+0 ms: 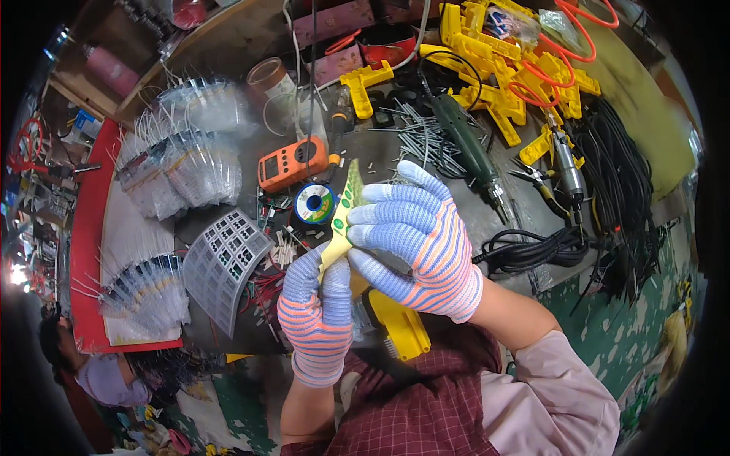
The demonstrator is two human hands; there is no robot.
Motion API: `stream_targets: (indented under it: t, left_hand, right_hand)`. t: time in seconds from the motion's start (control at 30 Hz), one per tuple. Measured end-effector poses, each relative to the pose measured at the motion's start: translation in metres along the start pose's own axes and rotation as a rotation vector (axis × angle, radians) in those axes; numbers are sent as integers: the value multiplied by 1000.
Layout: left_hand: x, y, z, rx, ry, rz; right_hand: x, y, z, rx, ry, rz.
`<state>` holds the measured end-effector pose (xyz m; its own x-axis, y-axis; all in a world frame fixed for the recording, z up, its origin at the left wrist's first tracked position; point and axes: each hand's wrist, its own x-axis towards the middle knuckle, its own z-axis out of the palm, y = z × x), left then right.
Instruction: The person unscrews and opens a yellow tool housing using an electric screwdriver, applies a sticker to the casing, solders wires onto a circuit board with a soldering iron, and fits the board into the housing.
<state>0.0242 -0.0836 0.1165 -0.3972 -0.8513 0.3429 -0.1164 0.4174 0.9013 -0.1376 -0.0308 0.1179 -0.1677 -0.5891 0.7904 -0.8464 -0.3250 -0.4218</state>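
Observation:
Striped knit gloves cover both my hands. My left hand (315,315) pinches the lower end of a pale yellow strip of stickers (340,226) with round green marks. My right hand (422,243) is closed at the strip's right side, fingertips against it; the exact grip of its thumb is partly hidden. The strip stands up between the hands and curls at its top. Just below my right hand lies a yellow plastic housing (401,325), near the table's front edge. A spool of solder wire (314,204) is just left of the strip.
Left are a grey compartment tray (226,258) with small black parts and bagged wired parts (201,167). Behind the spool lies an orange meter (293,164). Right are long screws (430,133), a green electric screwdriver (465,137), yellow housings (494,68) and black cables (616,167).

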Motion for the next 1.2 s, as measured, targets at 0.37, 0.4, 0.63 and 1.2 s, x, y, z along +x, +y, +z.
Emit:
stream_targets:
  t: [0.37,0.4,0.63,1.2]
  left_hand:
    - [14,-8,24,-300,-207,-76]
    - [21,-17,31,-426,-174,-84]
    - [37,-27,44,112,-32,223]
    - [-75,-115,-42,865,-445,455]
  right_hand:
    - [-33,12,-20,425,164,400]
    - [-35,9,-27,381,167,440]
    - [-114,-12,-57,258,-137,554]
    - [-169,-19,-56,148,-604,266]
